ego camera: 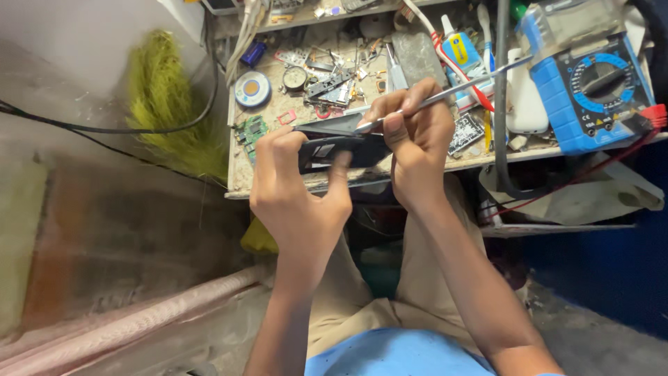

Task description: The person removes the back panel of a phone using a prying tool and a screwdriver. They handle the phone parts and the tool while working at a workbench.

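I see my left hand point(296, 188) clamping the dark phone point(341, 150) over the bench edge point(278, 186), while my right hand point(417, 139) pinches a metal pry tool point(452, 90) at its seam; prying's underway, next needs gentle levering, I judge.

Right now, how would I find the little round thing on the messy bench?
Start at the cluttered workbench above the hands. Go to its far left corner, just left of a pile of small metal parts. There lies a flat round spool, white and blue with an orange centre; unlike the square green circuit board just below it, it is round.
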